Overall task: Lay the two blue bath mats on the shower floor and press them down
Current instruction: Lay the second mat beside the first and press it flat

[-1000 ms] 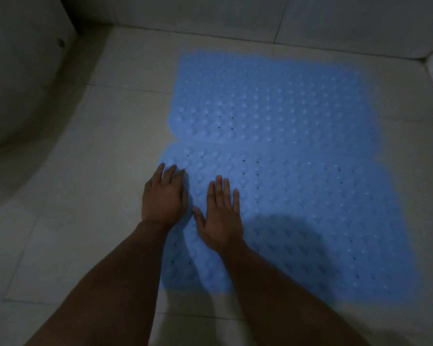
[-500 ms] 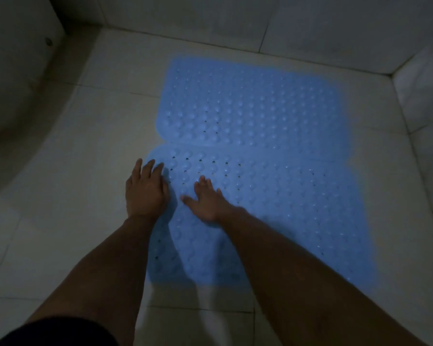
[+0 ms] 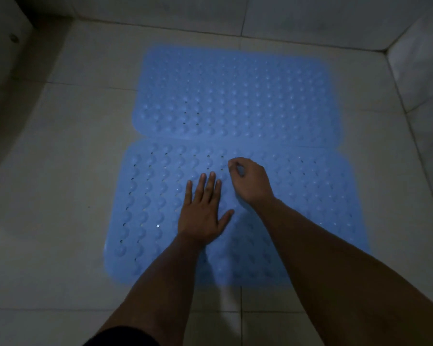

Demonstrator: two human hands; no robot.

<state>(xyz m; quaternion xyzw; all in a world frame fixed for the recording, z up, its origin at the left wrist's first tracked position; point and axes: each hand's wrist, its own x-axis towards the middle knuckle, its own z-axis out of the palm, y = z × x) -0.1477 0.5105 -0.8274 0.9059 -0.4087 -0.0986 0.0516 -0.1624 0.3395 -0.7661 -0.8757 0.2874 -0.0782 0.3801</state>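
Observation:
Two blue studded bath mats lie flat side by side on the pale tiled shower floor. The far mat (image 3: 235,96) reaches toward the back wall, and the near mat (image 3: 310,208) meets it along a seam. My left hand (image 3: 203,213) rests palm down on the near mat, with straight fingers spread. Just right of it and slightly farther away, my right hand (image 3: 250,181) is over the near mat close to the seam. Its fingers are curled under, thumb near the forefinger, and nothing shows in its grip.
Tiled walls (image 3: 310,18) close the floor at the back and on the right (image 3: 425,78). A curved pale fixture (image 3: 3,58) stands at the far left. Bare floor tiles (image 3: 60,196) surround the mats.
Both hands moved right from the near mat's left edge to its middle. My left hand now lies fully on the mat. My right hand's fingers curled in from flat.

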